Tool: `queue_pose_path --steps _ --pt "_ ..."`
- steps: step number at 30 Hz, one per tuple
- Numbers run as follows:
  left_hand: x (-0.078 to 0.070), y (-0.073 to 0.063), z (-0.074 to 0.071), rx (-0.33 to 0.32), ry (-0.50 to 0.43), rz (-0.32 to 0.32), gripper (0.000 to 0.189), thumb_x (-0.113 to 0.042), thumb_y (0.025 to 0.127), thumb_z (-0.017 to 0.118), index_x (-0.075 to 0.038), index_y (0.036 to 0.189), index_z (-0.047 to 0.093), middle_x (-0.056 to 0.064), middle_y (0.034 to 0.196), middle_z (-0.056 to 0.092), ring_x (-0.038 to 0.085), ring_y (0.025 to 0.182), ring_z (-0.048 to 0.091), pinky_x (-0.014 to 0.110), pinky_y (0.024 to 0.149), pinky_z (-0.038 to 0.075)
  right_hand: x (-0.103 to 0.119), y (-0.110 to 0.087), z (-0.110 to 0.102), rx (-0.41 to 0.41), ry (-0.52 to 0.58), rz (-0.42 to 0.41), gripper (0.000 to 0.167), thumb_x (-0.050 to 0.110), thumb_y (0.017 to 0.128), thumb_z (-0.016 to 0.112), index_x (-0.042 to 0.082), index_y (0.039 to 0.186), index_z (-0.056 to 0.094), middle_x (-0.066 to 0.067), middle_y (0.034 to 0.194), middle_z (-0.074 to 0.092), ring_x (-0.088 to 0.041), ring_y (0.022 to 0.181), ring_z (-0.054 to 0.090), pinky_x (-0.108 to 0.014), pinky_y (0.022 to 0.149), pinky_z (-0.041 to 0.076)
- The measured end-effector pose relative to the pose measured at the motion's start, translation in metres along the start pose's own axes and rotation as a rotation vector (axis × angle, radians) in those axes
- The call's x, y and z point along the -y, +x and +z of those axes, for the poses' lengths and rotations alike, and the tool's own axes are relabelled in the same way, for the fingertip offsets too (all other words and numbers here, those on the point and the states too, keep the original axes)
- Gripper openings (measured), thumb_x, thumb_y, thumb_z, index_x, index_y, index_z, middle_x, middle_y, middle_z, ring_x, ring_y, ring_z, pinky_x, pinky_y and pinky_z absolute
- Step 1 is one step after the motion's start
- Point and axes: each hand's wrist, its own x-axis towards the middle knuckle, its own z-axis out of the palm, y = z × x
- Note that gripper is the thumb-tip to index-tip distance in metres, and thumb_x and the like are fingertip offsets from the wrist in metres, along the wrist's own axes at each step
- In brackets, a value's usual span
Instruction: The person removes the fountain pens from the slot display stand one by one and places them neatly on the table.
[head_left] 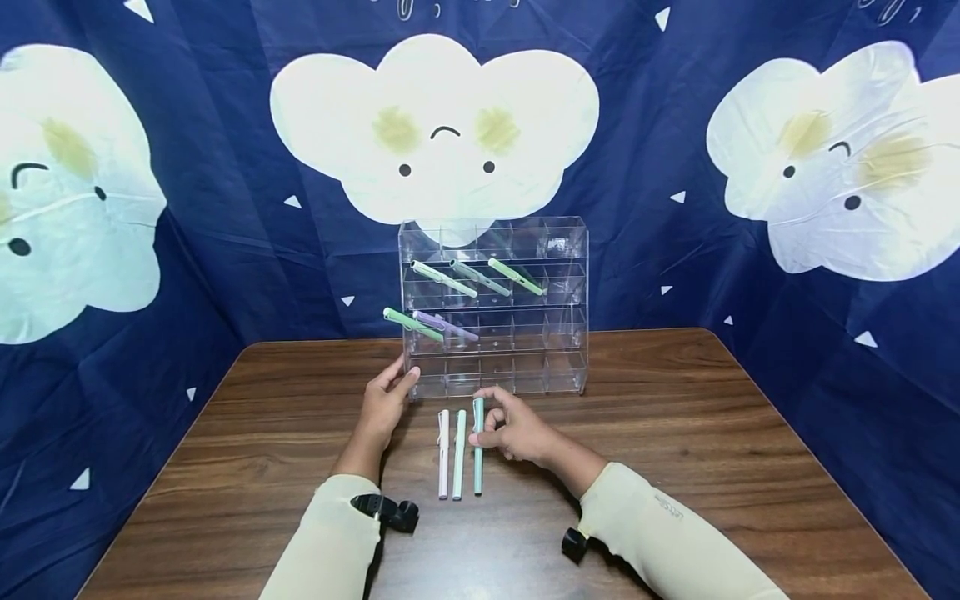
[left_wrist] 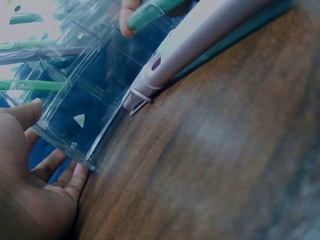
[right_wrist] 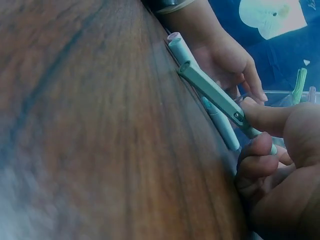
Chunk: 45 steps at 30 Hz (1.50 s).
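Note:
A clear acrylic rack with tiers of small compartments stands on the table. At its lower left corner, my left hand grips the side, thumb at the front and fingers around behind. In front of the rack, my right hand pinches a teal pen between thumb and fingers, its clip end toward the rack. Just left of it lie a mint pen and a pale pink pen, side by side. The right wrist view shows the teal pen tilted above the other two.
In the rack's second tier from the top lean a whitish pen, a grey-green pen and a light green pen. One tier lower are a green pen and a purple pen. A blue cloud-print curtain hangs behind the wooden table.

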Motion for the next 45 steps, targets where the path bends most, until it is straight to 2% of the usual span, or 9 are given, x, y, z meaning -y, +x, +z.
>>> queue_pose_path --steps 3,9,24,35,45 --pt "0.0007 0.0003 0.0002 -0.001 -0.010 0.000 0.057 -0.026 0.109 0.071 -0.019 0.162 0.054 0.014 0.133 0.069 0.008 0.091 0.057 0.019 0.070 0.048 -0.0026 -0.0002 -0.0005 0.009 0.021 0.019 0.076 0.002 0.096 0.081 0.002 0.160 0.039 0.003 0.076 0.056 -0.010 0.047 0.044 -0.024 0.042 0.036" --pt "0.0017 0.0010 0.0000 0.000 -0.007 0.004 0.057 -0.024 0.109 0.071 -0.019 0.162 0.054 0.019 0.142 0.066 0.004 0.093 0.057 0.018 0.072 0.049 -0.0057 0.0009 -0.0006 0.025 0.031 0.021 0.078 0.004 0.096 0.081 0.001 0.162 0.039 0.004 0.074 0.061 -0.009 0.044 0.046 -0.023 0.039 0.036" --pt "0.0005 0.0031 -0.0002 0.008 -0.009 0.001 0.059 -0.028 0.108 0.073 -0.017 0.162 0.053 0.012 0.131 0.069 0.009 0.090 0.057 0.021 0.067 0.048 -0.0077 0.0038 0.0028 0.006 -0.060 0.071 0.076 0.006 0.095 0.083 -0.002 0.159 0.044 0.003 0.074 0.062 -0.008 0.047 0.043 -0.022 0.041 0.033" --pt "0.0018 0.0042 -0.0018 0.022 0.004 -0.011 0.060 -0.029 0.110 0.070 -0.018 0.165 0.049 0.023 0.150 0.062 0.006 0.098 0.058 0.021 0.074 0.051 -0.0051 0.0027 0.0058 0.016 -0.071 0.082 0.080 0.006 0.096 0.081 -0.007 0.162 0.039 0.004 0.074 0.061 -0.008 0.047 0.043 -0.022 0.042 0.034" --pt "0.0012 0.0034 -0.0012 0.018 -0.005 0.002 0.060 -0.029 0.109 0.071 -0.016 0.164 0.051 0.015 0.135 0.069 0.009 0.093 0.058 0.022 0.069 0.049 -0.0070 0.0040 0.0044 0.024 -0.055 0.073 0.082 0.002 0.096 0.080 -0.009 0.164 0.035 0.003 0.075 0.061 -0.007 0.049 0.043 -0.022 0.047 0.039"
